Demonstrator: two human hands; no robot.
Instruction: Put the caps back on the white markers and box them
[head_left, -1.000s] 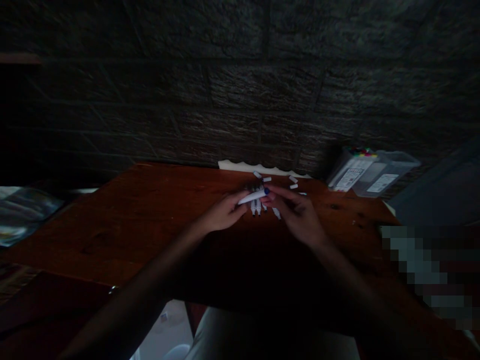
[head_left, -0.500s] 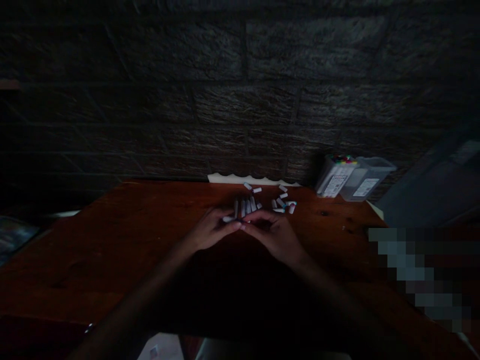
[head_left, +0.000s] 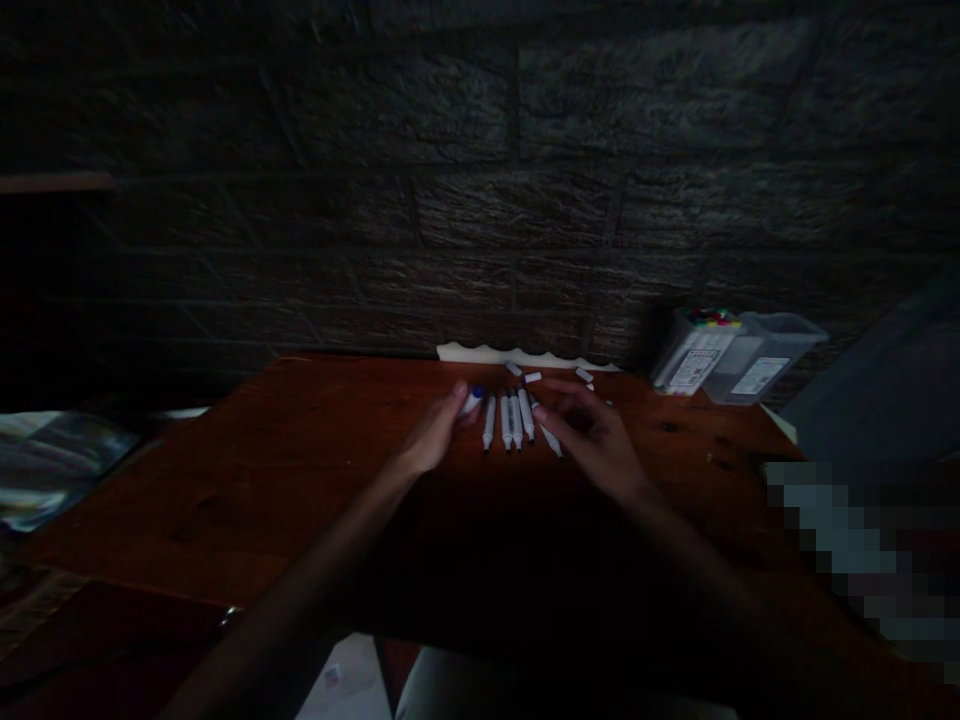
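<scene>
My left hand (head_left: 439, 425) is closed around a white marker (head_left: 472, 401) whose dark blue end points up and away. Just right of it, several white markers (head_left: 508, 422) lie side by side, their dark tips toward me. My right hand (head_left: 596, 435) hovers at the right end of this row, thumb and fingers apart. Its thumb is close to a slanted marker (head_left: 551, 440); whether they touch I cannot tell. Beyond the row lie small loose caps, including a white cap (head_left: 533, 377) and another cap (head_left: 584, 374). My right hand hides others.
Two clear plastic cases stand at the back right of the wooden table (head_left: 300, 480): one case (head_left: 694, 350) holds colourful markers, beside an open case (head_left: 757, 365). A wavy-edged white strip (head_left: 480, 353) lies along the dark block wall (head_left: 465, 220). The light is dim.
My hands were together on a white marker; now they are apart. The left keeps a marker, and the right has moved to the right over the caps. The view has shifted slightly.
</scene>
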